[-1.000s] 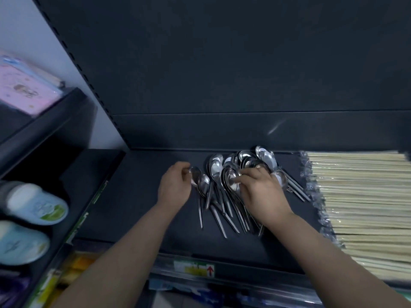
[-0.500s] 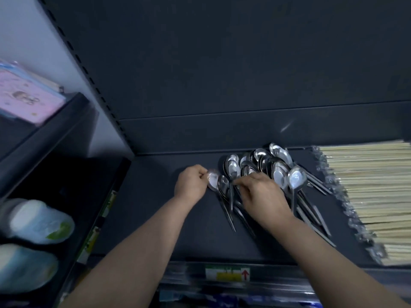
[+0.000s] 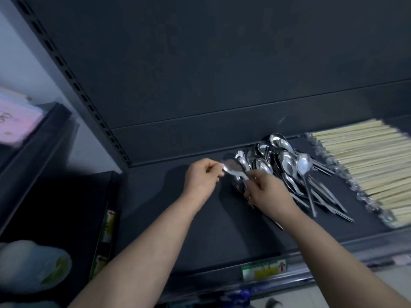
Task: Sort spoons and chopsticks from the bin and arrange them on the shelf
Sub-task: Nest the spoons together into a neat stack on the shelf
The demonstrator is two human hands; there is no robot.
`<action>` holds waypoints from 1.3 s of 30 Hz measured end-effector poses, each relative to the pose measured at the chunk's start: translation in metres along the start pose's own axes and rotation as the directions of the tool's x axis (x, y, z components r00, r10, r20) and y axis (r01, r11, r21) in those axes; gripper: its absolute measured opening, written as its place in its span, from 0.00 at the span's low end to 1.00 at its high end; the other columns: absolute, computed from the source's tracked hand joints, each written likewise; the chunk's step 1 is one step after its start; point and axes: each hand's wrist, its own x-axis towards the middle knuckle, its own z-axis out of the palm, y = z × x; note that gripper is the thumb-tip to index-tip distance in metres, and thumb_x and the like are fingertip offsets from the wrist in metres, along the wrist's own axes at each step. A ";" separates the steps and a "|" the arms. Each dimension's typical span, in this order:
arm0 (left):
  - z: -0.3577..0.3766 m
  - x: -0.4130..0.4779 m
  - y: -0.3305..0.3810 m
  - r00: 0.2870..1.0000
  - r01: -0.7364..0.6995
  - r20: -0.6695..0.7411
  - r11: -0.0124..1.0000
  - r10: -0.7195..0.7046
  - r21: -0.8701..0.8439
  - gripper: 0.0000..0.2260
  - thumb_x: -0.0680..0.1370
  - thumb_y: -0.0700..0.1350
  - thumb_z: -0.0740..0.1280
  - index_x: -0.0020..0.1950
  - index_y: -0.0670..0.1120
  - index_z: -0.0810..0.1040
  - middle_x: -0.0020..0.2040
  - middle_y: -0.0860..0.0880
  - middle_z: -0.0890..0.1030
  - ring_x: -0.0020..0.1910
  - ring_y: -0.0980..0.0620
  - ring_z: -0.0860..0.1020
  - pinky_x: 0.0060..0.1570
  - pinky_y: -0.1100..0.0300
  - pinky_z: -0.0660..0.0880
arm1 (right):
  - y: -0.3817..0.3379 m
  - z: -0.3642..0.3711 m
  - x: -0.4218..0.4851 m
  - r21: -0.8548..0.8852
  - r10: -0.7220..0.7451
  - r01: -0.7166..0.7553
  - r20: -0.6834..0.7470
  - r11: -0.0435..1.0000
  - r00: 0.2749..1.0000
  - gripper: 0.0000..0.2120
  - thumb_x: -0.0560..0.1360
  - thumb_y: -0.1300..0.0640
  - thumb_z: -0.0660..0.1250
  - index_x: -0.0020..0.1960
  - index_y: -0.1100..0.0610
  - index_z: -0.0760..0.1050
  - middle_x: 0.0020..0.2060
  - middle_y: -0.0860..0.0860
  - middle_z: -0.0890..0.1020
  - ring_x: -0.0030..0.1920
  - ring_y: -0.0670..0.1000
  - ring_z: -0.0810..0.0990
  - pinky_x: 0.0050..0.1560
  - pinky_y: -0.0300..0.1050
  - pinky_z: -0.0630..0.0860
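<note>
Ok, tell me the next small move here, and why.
Probably lay the spoon down on the shelf just left of the pile of spoons, in line with them. The left hand pinches its bowl end and the right hand its handle, and the shelf there looks bare.

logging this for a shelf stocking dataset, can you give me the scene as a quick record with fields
setting: dark shelf with a price label on its front edge
left hand: pinches the bowl end of the held spoon
right hand: grips the same spoon's handle
spoon pile: loose heap right of the hands, bowls toward the back
chopsticks: plastic-wrapped stack at the shelf's right end
</note>
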 end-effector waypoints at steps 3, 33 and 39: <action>0.019 -0.003 -0.008 0.999 0.033 0.036 0.996 -0.036 0.089 0.06 0.76 0.50 0.69 0.42 0.50 0.80 0.40 0.53 0.83 0.40 0.52 0.80 0.48 0.53 0.79 | 0.018 -0.026 0.002 -0.031 0.089 -0.092 -0.110 0.995 0.990 0.14 0.78 0.57 0.60 0.62 0.54 0.74 0.38 0.48 0.84 0.38 0.51 0.83 0.44 0.48 0.78; 0.041 -0.033 0.019 0.935 0.081 -0.344 0.996 -0.083 -0.021 0.07 0.77 0.46 0.69 0.41 0.49 0.73 0.35 0.49 0.82 0.32 0.53 0.81 0.37 0.50 0.82 | 0.023 -0.033 -0.007 0.447 -0.010 -0.165 0.362 0.879 0.932 0.12 0.81 0.66 0.55 0.52 0.55 0.75 0.36 0.51 0.82 0.35 0.52 0.82 0.36 0.46 0.80; 0.053 -0.031 0.020 0.961 0.104 -0.264 0.993 -0.086 0.056 0.04 0.77 0.44 0.67 0.43 0.47 0.74 0.36 0.50 0.82 0.27 0.59 0.81 0.31 0.58 0.78 | 0.033 -0.038 0.001 0.268 0.033 -0.110 0.275 0.957 0.961 0.02 0.78 0.55 0.60 0.49 0.50 0.71 0.42 0.55 0.84 0.42 0.57 0.84 0.49 0.59 0.80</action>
